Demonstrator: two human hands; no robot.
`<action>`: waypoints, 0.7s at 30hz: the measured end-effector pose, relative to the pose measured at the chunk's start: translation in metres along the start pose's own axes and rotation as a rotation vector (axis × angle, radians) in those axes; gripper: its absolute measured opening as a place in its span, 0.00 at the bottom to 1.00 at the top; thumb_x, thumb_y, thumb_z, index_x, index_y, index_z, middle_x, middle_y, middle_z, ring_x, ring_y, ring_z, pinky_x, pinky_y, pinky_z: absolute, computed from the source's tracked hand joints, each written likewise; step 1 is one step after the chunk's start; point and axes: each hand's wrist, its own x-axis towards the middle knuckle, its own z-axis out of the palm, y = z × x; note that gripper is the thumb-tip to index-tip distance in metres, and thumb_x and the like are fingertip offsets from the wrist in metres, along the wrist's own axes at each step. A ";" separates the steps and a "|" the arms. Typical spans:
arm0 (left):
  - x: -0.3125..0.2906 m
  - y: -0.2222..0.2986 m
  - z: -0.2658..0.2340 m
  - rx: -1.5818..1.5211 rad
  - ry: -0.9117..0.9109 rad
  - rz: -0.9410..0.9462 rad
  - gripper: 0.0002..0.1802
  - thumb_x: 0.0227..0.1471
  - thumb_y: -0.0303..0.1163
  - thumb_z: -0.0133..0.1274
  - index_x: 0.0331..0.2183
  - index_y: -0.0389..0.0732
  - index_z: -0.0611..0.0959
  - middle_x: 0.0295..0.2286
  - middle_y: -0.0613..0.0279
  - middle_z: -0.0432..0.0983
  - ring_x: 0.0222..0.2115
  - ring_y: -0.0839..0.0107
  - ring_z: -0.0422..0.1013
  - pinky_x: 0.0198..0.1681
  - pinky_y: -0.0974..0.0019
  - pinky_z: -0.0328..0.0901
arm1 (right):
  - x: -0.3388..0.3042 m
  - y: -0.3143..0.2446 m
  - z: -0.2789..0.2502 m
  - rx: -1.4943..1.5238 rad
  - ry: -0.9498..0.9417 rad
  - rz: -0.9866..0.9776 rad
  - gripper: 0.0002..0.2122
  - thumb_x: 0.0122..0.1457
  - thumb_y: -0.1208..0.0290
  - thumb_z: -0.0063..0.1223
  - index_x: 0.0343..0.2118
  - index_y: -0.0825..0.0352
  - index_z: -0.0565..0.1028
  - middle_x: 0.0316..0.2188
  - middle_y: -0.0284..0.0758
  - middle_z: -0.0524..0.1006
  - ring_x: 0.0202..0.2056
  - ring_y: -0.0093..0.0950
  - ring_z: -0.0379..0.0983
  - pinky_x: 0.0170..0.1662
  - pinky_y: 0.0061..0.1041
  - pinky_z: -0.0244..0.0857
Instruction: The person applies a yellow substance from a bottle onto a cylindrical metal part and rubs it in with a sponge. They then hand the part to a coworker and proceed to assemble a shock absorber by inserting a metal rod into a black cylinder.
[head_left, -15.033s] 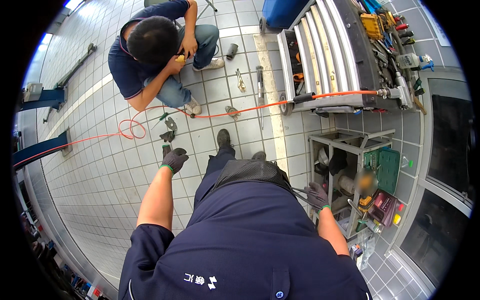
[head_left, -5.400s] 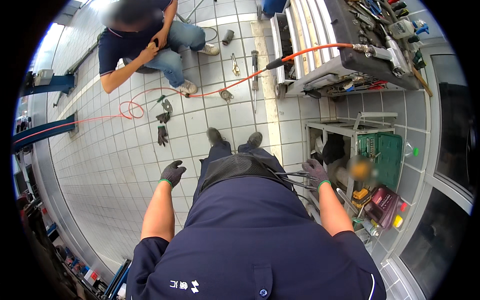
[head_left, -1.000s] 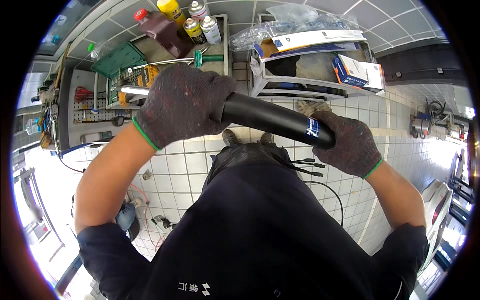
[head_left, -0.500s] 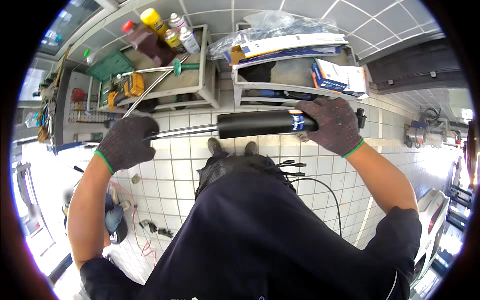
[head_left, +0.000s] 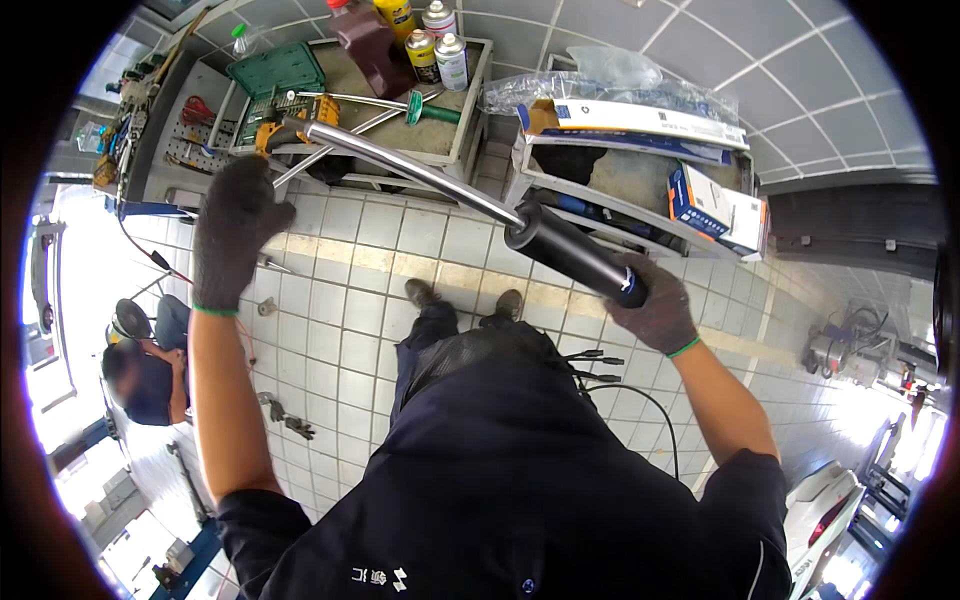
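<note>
A black shock absorber [head_left: 570,250] with a long chrome rod [head_left: 420,175] slants across the space before me, rod end up to the left. My right hand [head_left: 655,305], in a dark knit glove, is wrapped round the lower end of its black body. The rod's tip reaches over the left bench. My left hand [head_left: 238,235], gloved the same, is raised below and left of that tip, apart from it. Its thumb stands out from the fingers and nothing shows in it.
The left bench [head_left: 470,130] holds a green tool case [head_left: 278,70], a yellow-black tool [head_left: 318,112], spray cans [head_left: 452,62] and a dark red bottle [head_left: 372,50]. Cartons [head_left: 640,120] lie on the right bench. Another person [head_left: 145,380] sits low at left. Gloves [head_left: 290,418] lie on the floor.
My left hand has let go of the chrome rod and moved up. The shock absorber has tilted, its rod end rising and its right end dropping with my right hand. The view has shifted.
</note>
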 end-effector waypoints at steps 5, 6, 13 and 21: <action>-0.065 -0.060 0.022 -0.868 0.000 -0.024 0.42 0.45 0.10 0.63 0.63 0.38 0.76 0.44 0.64 0.78 0.37 0.77 0.72 0.44 0.68 0.73 | 0.031 -0.046 0.050 0.103 -0.115 0.083 0.32 0.47 0.62 0.78 0.57 0.61 0.78 0.48 0.44 0.85 0.50 0.45 0.83 0.55 0.41 0.76; -0.074 -0.067 0.018 -0.945 0.018 0.039 0.44 0.44 0.11 0.65 0.64 0.38 0.75 0.48 0.60 0.79 0.37 0.75 0.74 0.45 0.65 0.75 | 0.038 -0.065 0.064 0.144 -0.119 0.092 0.32 0.47 0.63 0.78 0.57 0.61 0.77 0.47 0.43 0.84 0.49 0.44 0.83 0.54 0.41 0.76; -0.134 -0.173 -0.108 -0.958 0.228 -0.172 0.50 0.40 0.13 0.74 0.65 0.37 0.73 0.51 0.53 0.80 0.38 0.71 0.79 0.44 0.65 0.79 | 0.096 -0.188 0.178 0.127 -0.300 0.000 0.34 0.46 0.67 0.79 0.58 0.65 0.74 0.45 0.45 0.84 0.46 0.42 0.83 0.52 0.41 0.76; -0.258 -0.383 -0.170 -0.879 0.496 -0.748 0.46 0.49 0.20 0.73 0.67 0.38 0.72 0.49 0.61 0.78 0.44 0.73 0.75 0.48 0.65 0.76 | 0.155 -0.338 0.341 -0.112 -0.672 -0.251 0.30 0.46 0.69 0.76 0.54 0.67 0.77 0.43 0.45 0.84 0.46 0.43 0.84 0.53 0.38 0.77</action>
